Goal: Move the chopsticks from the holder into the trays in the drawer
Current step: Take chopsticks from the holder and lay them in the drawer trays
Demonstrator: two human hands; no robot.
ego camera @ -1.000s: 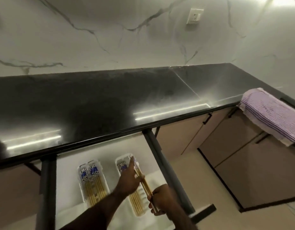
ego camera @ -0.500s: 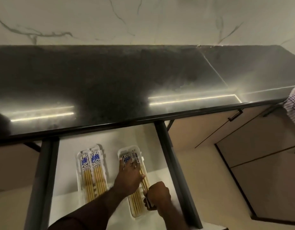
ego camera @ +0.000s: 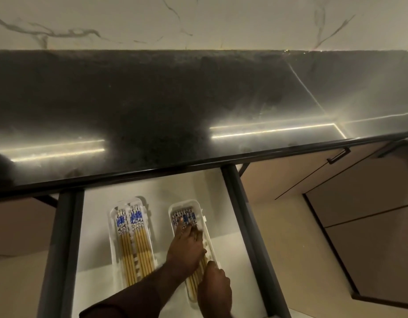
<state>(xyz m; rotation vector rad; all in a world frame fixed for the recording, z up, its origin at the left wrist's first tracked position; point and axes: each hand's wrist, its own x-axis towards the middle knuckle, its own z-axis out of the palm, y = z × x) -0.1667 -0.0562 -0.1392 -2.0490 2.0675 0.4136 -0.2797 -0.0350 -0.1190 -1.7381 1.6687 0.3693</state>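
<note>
Compared with half a second earlier, the left hand (ego camera: 185, 247) lies flatter, fingers spread and pressing the chopsticks (ego camera: 196, 280) down into the right tray (ego camera: 199, 204) in the open drawer (ego camera: 95, 226), while the right hand (ego camera: 213, 290) stays at the near end of that tray. Whether the right hand grips anything cannot be told, as its fingers are hidden. The left tray (ego camera: 113, 244) holds further chopsticks; the striped cloth is now cut off beyond the dark desk (ego camera: 152, 106).
</note>
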